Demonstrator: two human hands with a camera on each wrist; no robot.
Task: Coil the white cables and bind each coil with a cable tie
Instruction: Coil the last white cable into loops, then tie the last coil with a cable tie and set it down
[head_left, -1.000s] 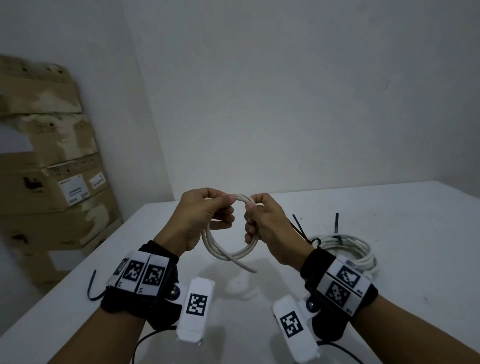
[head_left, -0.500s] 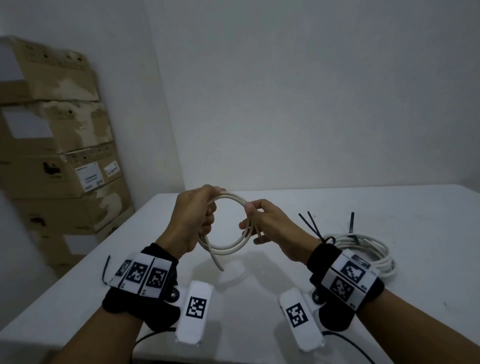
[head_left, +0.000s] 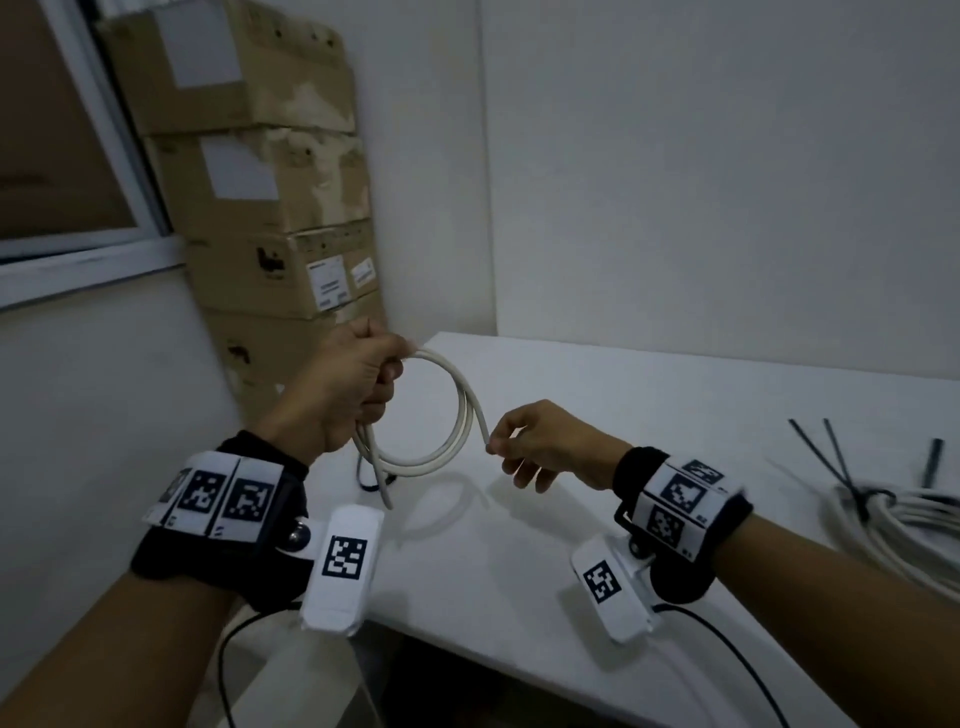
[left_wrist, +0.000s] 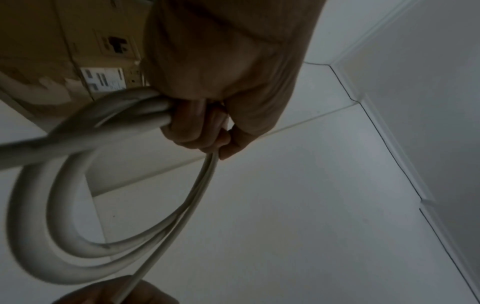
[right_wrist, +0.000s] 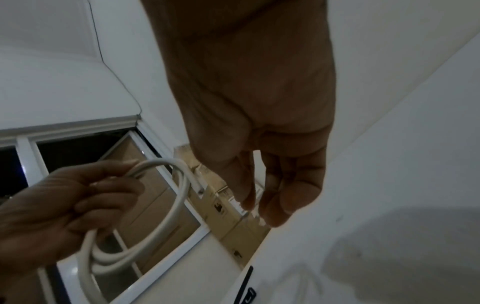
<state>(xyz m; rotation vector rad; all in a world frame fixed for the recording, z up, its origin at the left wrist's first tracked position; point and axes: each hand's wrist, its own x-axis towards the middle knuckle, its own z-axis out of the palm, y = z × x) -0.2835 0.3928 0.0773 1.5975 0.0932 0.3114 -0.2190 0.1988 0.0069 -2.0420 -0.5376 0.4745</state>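
Note:
My left hand (head_left: 358, 384) grips a small coil of white cable (head_left: 462, 410) and holds it upright above the white table's (head_left: 623, 415) left end; one tail hangs down below the fist. In the left wrist view its fingers (left_wrist: 197, 123) are curled round the bunched turns of the coil (left_wrist: 33, 226). My right hand (head_left: 540, 447) hovers to the right of the coil, thumb and forefinger loosely curled right at the cable's other free end. In the right wrist view that cut end of the coil (right_wrist: 198, 189) shows a little apart from my fingertips (right_wrist: 280, 207).
A second white cable coil (head_left: 909, 525), bound with black cable ties (head_left: 836, 462), lies at the table's right. Another black tie (head_left: 366, 483) lies on the table under the held coil. Stacked cardboard boxes (head_left: 270, 208) stand behind the left end, beside a window.
My right hand has slid along the last turn out to the cable's end and come away from it. The left hand keeps its grip on the coil. My head has turned left.

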